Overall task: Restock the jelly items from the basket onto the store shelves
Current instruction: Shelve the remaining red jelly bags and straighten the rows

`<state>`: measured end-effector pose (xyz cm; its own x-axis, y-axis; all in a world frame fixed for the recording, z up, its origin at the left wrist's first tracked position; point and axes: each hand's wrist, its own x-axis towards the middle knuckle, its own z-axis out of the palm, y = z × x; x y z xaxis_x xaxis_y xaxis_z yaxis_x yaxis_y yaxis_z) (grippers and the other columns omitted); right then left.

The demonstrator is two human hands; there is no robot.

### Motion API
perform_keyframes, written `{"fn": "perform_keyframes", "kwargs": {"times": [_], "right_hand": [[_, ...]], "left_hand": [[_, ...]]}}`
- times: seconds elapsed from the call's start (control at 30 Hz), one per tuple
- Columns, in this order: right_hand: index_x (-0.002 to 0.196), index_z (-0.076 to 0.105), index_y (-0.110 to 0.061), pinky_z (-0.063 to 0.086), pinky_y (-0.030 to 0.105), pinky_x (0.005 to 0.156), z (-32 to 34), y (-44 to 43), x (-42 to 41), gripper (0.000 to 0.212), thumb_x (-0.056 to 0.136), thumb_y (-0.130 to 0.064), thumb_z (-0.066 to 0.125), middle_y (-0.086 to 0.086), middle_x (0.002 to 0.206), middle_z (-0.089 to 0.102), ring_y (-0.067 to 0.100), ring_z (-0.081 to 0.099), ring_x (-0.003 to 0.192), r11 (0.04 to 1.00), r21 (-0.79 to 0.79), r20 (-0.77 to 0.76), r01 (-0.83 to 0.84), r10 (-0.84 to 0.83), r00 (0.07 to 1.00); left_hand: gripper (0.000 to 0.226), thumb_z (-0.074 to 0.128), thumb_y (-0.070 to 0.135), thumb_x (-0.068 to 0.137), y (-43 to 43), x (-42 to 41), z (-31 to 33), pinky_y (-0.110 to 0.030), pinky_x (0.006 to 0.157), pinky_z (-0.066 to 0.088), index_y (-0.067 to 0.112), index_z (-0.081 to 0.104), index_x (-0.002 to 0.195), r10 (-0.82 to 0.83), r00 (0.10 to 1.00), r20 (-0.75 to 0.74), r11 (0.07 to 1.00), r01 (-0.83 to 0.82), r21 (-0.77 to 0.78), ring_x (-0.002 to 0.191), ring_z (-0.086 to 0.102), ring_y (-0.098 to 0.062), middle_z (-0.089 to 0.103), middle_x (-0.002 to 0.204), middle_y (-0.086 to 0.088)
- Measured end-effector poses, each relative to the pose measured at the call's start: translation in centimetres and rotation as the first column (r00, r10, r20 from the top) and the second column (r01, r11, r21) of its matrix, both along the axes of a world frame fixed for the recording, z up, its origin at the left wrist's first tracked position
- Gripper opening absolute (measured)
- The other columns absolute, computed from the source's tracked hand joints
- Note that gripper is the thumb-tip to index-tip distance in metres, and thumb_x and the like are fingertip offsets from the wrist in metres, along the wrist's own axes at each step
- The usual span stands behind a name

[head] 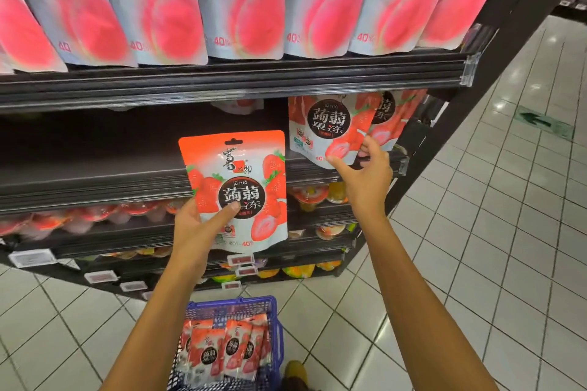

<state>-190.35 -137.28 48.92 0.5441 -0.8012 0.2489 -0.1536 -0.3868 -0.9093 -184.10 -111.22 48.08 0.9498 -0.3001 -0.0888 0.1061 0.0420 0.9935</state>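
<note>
My left hand grips a strawberry jelly pouch by its lower left corner, upright in front of the middle shelf. My right hand reaches to a strawberry pouch standing on the shelf, its fingers touching the pouch's lower edge. Another strawberry pouch stands just right of it. A blue basket on the floor below holds several more strawberry pouches.
The top shelf carries a row of peach jelly pouches. Lower shelves hold jelly cups and price tags. The middle shelf's left part is dark and bare. White tiled floor stretches to the right.
</note>
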Motion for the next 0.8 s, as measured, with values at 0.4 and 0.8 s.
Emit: {"fn": "perform_keyframes", "kwargs": {"times": [0.4,0.8], "right_hand": [[0.122,0.059,-0.026,0.049,0.031,0.081,0.1,-0.4,0.6,0.056,0.073,-0.042,0.083,-0.012,0.106,0.057,0.016,0.056,0.104,0.993,-0.009,-0.041,0.116,-0.117,0.992],[0.112,0.068,-0.022,0.057,0.033,0.086,0.9,5.0,-1.9,0.026,0.087,-0.021,0.073,-0.004,0.105,0.075,0.014,0.071,0.1,0.773,0.266,0.145,-0.576,0.558,0.817]], "left_hand": [[0.024,0.078,0.03,0.068,-1.8,-0.1,0.6,-0.018,0.065,0.056,0.035,0.073,0.09,-0.042,0.999,-0.001,0.999,0.042,0.003,0.091,0.072,-0.009,0.076,0.098,0.007],[0.047,0.079,0.033,0.069,-5.0,0.9,2.7,-0.03,0.079,0.058,0.02,0.065,0.113,-0.079,0.994,0.077,0.997,0.077,0.028,0.097,0.071,-0.014,0.075,0.104,0.003]]}}
